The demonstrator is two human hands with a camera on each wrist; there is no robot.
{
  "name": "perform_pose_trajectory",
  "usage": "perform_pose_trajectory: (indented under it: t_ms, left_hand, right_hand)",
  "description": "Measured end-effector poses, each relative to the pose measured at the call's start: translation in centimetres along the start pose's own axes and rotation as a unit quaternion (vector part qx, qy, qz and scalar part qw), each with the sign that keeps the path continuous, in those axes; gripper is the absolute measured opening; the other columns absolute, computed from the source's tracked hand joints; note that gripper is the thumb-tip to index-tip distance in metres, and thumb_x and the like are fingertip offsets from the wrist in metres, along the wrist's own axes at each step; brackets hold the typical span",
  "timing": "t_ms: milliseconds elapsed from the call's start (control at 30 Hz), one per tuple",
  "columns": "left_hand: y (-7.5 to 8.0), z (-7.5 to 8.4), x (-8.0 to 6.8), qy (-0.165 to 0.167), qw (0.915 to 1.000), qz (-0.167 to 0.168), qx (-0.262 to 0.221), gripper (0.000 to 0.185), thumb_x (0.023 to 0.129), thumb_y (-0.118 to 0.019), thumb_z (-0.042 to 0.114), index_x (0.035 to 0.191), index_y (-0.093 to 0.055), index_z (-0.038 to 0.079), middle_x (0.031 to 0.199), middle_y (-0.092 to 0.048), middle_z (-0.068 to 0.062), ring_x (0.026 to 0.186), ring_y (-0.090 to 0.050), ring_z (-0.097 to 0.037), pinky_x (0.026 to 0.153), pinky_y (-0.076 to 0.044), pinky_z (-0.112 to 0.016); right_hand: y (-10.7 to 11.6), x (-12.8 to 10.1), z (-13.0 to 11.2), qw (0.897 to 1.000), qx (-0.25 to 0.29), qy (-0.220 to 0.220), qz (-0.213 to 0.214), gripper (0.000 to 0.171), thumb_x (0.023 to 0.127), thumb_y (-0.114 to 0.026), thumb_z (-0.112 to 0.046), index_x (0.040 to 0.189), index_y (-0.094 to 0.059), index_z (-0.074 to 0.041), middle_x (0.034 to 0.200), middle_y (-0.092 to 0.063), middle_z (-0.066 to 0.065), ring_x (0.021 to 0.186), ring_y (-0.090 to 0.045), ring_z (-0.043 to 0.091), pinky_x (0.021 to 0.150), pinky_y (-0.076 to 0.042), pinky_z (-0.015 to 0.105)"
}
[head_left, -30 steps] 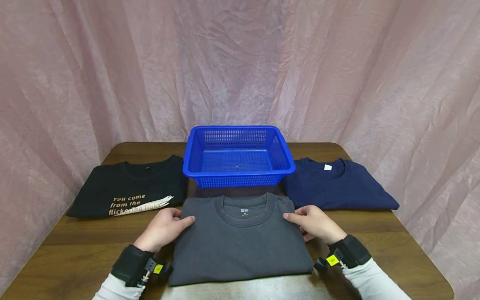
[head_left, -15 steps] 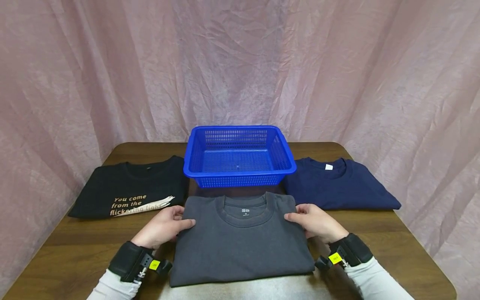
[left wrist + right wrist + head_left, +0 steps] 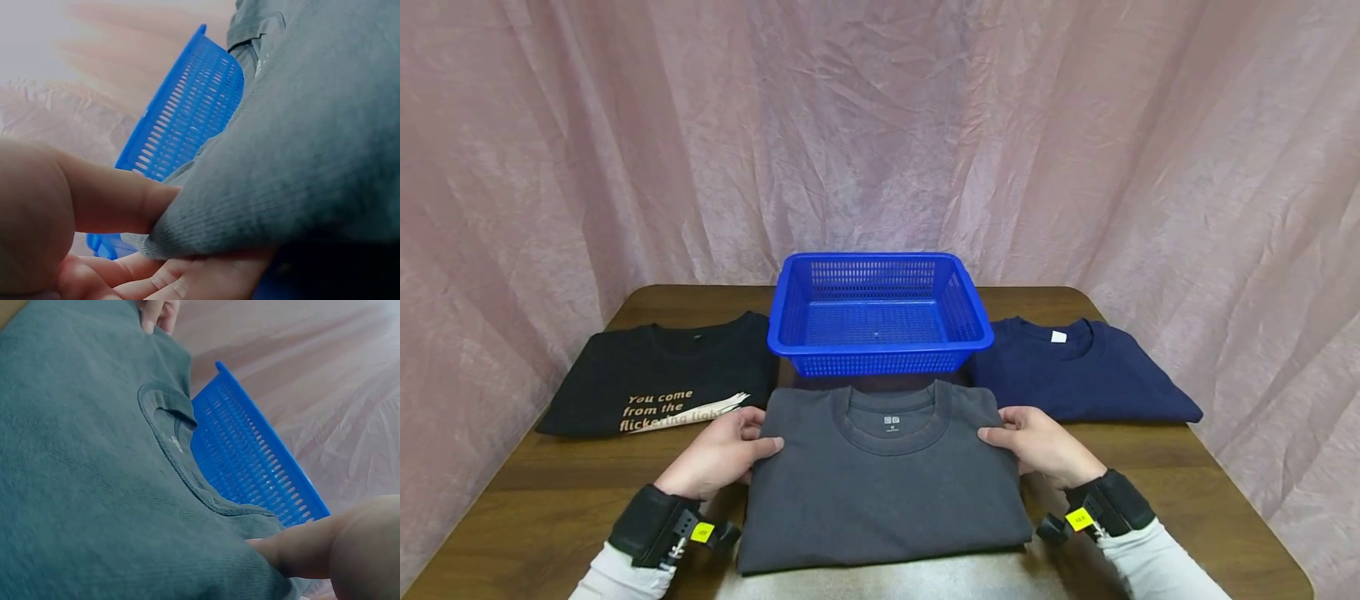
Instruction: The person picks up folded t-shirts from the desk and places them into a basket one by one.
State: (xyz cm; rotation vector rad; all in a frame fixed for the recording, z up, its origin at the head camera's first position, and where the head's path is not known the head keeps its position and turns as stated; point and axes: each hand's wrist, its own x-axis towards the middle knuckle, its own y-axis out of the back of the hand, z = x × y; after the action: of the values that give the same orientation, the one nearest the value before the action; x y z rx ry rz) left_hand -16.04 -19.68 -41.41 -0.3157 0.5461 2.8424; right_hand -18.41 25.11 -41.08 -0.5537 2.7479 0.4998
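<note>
While pinching: hands (image 3: 722, 454), grey shirt (image 3: 883, 492)

Matt grey knit shirt (image 3: 880, 483), perforated glossy plastic basket (image 3: 877, 346), wooden table (image 3: 535, 492).

Fingers of both hands hidden under grey shirt (image 3: 880, 483).

We see the blue basket (image 3: 878, 313) blocking the middle, with a shirt on each side of it.
</note>
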Motion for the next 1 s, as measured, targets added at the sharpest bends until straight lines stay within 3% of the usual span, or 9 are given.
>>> perform_pose_trajectory:
  t_ms: [200, 400, 533, 633, 800, 1000]
  left_hand:
    - [0.4, 0.4, -0.5, -0.002, 0.9998, -0.009, -0.019, 0.055, 0.106, -0.07, 0.012, 0.147, -0.046, -0.014, 0.12, -0.075, -0.023, 0.09, -0.077, -0.023, 0.072, -0.069, -0.044]
    - [1.1, 1.2, -1.3, -0.022, 0.9993, -0.025, -0.017, 0.048, 0.107, -0.069, 0.013, 0.143, -0.049, -0.012, 0.106, -0.076, -0.015, 0.086, -0.076, -0.022, 0.069, -0.068, -0.039]
    - [1.5, 1.9, -1.8, -0.031, 0.9991, -0.028, -0.005, 0.044, 0.107, -0.071, 0.015, 0.139, -0.053, -0.008, 0.098, -0.073, -0.009, 0.08, -0.07, -0.019, 0.064, -0.06, -0.032]
    - [1.9, 2.5, -2.1, -0.04, 0.9989, -0.023, 0.009, 0.045, 0.106, -0.072, 0.017, 0.139, -0.055, -0.007, 0.098, -0.074, -0.007, 0.079, -0.068, -0.018, 0.064, -0.057, -0.03]
    - [2.3, 3.4, -2.5, -0.052, 0.9985, -0.018, 0.001, 0.048, 0.106, -0.072, 0.018, 0.142, -0.055, -0.01, 0.105, -0.079, -0.008, 0.086, -0.074, -0.015, 0.073, -0.064, -0.031]
    - [2.7, 4.4, -3.0, -0.058, 0.9982, -0.013, -0.007, 0.051, 0.107, -0.072, 0.019, 0.144, -0.054, -0.01, 0.107, -0.08, -0.009, 0.085, -0.077, -0.015, 0.074, -0.066, -0.033]
  right_hand:
    - [0.2, -0.3, -0.4, 1.0, 0.017, 0.006, -0.01, 0.039, 0.11, -0.066, -0.022, 0.132, -0.061, 0.01, 0.099, -0.079, 0.005, 0.088, -0.079, 0.019, 0.08, -0.07, 0.042]
    - [0.6, -0.7, -1.0, 0.999, 0.011, 0.027, -0.023, 0.032, 0.112, -0.064, -0.022, 0.124, -0.062, 0.007, 0.091, -0.076, 0.001, 0.079, -0.077, 0.015, 0.071, -0.068, 0.034]
    - [0.9, -1.2, -1.7, 0.999, -0.012, 0.041, -0.019, 0.029, 0.112, -0.063, -0.023, 0.12, -0.063, 0.005, 0.085, -0.074, -0.001, 0.073, -0.073, 0.012, 0.064, -0.063, 0.028]
    - [1.3, -1.6, -2.2, 0.999, -0.013, 0.043, -0.018, 0.03, 0.112, -0.063, -0.023, 0.121, -0.063, 0.006, 0.087, -0.076, 0.0, 0.075, -0.075, 0.014, 0.067, -0.066, 0.031]
    - [1.7, -2.4, -3.3, 0.999, 0.006, 0.042, -0.021, 0.035, 0.113, -0.063, -0.024, 0.127, -0.061, 0.009, 0.095, -0.079, 0.004, 0.085, -0.08, 0.017, 0.078, -0.069, 0.038]
    - [2.0, -3.2, -4.4, 0.999, -0.001, 0.053, -0.013, 0.042, 0.113, -0.063, -0.025, 0.134, -0.058, 0.011, 0.1, -0.08, 0.005, 0.088, -0.08, 0.017, 0.08, -0.069, 0.037]
